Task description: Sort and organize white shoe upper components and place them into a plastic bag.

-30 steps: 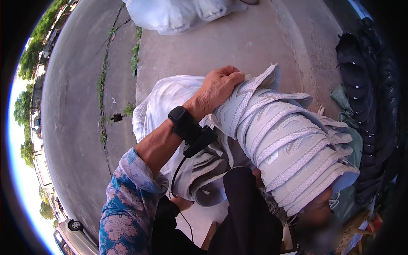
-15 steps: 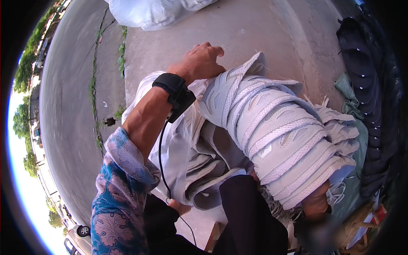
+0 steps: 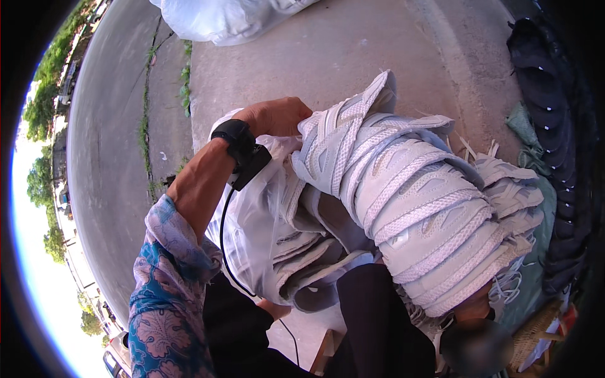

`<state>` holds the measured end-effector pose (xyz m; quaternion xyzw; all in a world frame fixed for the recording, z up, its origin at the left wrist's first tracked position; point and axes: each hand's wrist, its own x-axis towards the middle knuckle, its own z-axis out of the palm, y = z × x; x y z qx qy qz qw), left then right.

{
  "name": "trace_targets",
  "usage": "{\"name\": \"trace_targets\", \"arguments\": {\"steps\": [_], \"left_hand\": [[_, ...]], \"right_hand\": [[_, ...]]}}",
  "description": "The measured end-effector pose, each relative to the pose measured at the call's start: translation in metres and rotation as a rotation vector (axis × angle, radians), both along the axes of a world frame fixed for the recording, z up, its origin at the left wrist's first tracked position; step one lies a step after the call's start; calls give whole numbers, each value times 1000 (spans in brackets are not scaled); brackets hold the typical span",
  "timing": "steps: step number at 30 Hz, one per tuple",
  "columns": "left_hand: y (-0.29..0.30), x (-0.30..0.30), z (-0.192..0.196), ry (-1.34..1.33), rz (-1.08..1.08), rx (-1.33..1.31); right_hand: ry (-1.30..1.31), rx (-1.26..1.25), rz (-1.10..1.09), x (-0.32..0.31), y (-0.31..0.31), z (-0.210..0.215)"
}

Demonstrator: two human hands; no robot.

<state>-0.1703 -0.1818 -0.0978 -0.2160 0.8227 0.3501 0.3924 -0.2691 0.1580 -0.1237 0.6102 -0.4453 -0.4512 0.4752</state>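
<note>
"Concrete ground [image 3: 391, 57] outdoors, with weeds [image 3: 185, 88] along the slab's left edge and a white sack [image 3: 227, 19] toward its far edge. Where's the pale bundle?"

"Well in from that left edge, held above the slab and slanting past the dark-trousered knee [image 3: 372, 302]. It's a stack of shoe uppers [image 3: 422, 214], nested one over another. Beyond its right side are green sacking [image 3: 526, 129] and a row of black curved pieces [image 3: 539, 113]."

"And the hands?"

"The left hand [image 3: 274, 118] is beside the far end, fingers curled, over the mouth of a clear plastic bag [image 3: 249, 214]. I can't tell whether it pinches the plastic. More pale pieces [image 3: 305, 264] lie inside. The right hand [image 3: 474, 307] is under the near end, mostly hidden, seemingly bearing weight; I can't see how its fingers close."

"How would the stack handle?"

"Each piece looks light and soft, I'd judge, but together they'd have some heft and could sag in the middle. The matte finish and woven trim should give good grip, little slip. Not fragile, though the loose strings [image 3: 507, 286] near the right hand might snag."

"Best hold?"

"One palm beneath the near end, the other around the far end, squeezing lengthwise so the layers stay nested. Lifting by one outer flap would probably peel it off."
</note>
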Motion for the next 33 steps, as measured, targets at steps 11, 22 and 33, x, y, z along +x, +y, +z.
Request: {"name": "trace_targets", "arguments": {"steps": [11,22,33], "left_hand": [[18,-10,33,729,618,195],[-1,19,76,482,53,-121],[12,-16,79,805,582,13]], "right_hand": [[-138,1,9,4,-4,-3],[-274,-25,29,8,-12,1],[-419,-45,53,10,-14,1]]}}
